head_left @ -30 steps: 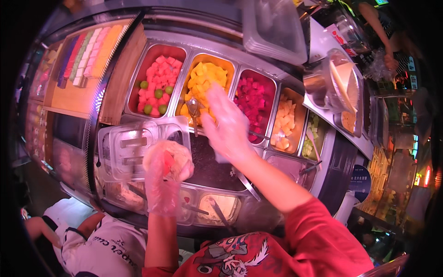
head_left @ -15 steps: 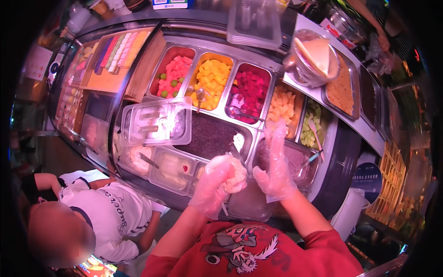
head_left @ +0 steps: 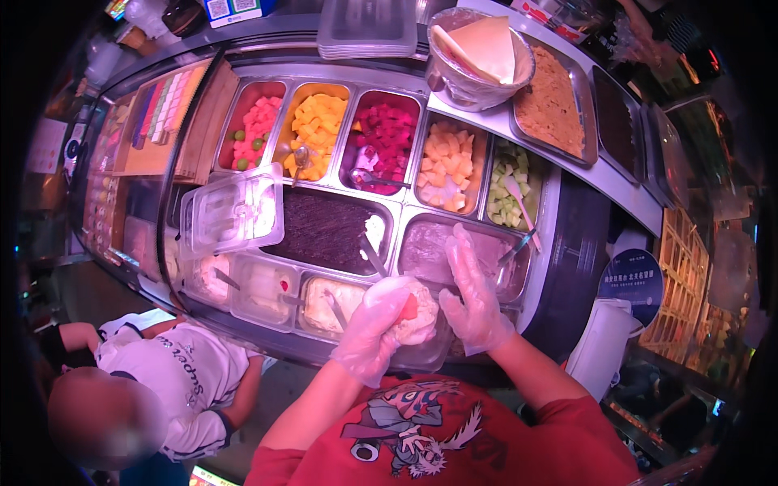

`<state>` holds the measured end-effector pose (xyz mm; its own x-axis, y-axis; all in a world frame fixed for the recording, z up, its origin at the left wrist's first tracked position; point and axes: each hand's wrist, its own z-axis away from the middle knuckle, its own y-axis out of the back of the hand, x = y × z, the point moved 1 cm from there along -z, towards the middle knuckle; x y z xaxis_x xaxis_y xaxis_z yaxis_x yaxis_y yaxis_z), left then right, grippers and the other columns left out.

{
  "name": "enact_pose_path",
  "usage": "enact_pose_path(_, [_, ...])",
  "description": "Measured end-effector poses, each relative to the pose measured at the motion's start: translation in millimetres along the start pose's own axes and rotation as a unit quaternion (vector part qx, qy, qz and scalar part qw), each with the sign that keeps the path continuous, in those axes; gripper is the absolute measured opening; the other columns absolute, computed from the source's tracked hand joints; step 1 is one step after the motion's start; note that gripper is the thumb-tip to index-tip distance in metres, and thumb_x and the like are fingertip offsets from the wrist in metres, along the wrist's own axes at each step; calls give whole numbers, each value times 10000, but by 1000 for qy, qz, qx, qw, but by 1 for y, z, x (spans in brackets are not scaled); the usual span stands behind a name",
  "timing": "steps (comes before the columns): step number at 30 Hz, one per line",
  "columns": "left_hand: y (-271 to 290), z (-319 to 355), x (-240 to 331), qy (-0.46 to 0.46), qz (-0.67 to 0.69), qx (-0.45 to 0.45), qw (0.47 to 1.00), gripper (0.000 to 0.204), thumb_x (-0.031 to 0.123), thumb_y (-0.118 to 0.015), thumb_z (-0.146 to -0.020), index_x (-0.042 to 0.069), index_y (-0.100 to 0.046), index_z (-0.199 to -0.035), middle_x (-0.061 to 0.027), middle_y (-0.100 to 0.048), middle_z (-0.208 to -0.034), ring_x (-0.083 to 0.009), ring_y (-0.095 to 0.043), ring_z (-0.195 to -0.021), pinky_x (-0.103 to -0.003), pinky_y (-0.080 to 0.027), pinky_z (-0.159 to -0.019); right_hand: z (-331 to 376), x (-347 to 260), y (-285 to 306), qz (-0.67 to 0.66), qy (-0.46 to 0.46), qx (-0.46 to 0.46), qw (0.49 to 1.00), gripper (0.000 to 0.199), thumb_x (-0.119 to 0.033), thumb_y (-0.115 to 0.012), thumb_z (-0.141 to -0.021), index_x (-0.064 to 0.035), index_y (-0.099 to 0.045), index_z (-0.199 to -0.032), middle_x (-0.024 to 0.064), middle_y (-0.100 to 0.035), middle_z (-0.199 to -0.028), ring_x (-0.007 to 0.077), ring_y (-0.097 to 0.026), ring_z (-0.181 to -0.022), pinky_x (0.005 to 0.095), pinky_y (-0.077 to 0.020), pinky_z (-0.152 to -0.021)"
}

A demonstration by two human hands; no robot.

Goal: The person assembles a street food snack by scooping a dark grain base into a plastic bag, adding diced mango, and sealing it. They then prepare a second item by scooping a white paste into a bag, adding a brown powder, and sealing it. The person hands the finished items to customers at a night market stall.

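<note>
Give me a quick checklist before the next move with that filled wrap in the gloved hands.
1. Hold on the wrap: the left hand cups the pale filled wrap from below. Ok.
2. Gloves: both hands wear clear gloves, the right hand too. Ok.
3. Right hand free: it lies open-palmed beside the wrap, holding nothing. Ok.
4. Filling inside: a red piece shows at the wrap's open side; whether it sits secure, cannot tell.
5. Fruit trays reachable: the yellow cubes tray and the magenta cubes tray stand uncovered, spoons in them. Ok.
6. Clear lid: it lies tilted across the tray edges at the left, not seated. Not ok.
</note>
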<state>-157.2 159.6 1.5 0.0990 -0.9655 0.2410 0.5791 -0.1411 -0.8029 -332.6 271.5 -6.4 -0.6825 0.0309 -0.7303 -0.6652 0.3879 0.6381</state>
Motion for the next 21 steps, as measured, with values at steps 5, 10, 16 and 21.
enact_pose_path(5, [0,-13,1,22,-53,7,998,428,245,-627,-979,-13,-500,-1296,-158,-644,-1117,-260,-692,-976,-379,-623,-804,-50,89,2,70,-102,13,992,324,-221,-663,-914,28,-704,-1118,197,-668,-1204,340,-655,-1102,404,-497,-983])
enact_pose_path(10, [-6,-37,10,16,-61,17,998,430,264,-642,-965,-11,-520,-1272,-156,-647,-1098,-247,-686,-947,-356,-609,-795,-154,188,-13,298,-131,-108,939,288,-122,-641,-836,21,-666,-1084,201,-675,-1110,364,-663,-1009,441,-543,-895])
enact_pose_path(16, [12,-67,35,0,-36,-28,999,427,245,-635,-972,16,-506,-1309,-134,-644,-1145,-240,-683,-1008,-400,-616,-817,-137,220,-64,466,-149,-183,853,243,-58,-599,-819,2,-647,-1050,178,-683,-992,334,-682,-920,409,-567,-823])
enact_pose_path(21, [10,-98,44,-45,-75,53,995,447,376,-614,-983,20,-517,-1235,-139,-639,-1073,-257,-673,-940,-390,-592,-780,-118,218,-50,446,-25,-194,873,138,-62,-599,-826,-30,-694,-921,128,-692,-961,284,-676,-979,387,-584,-784])
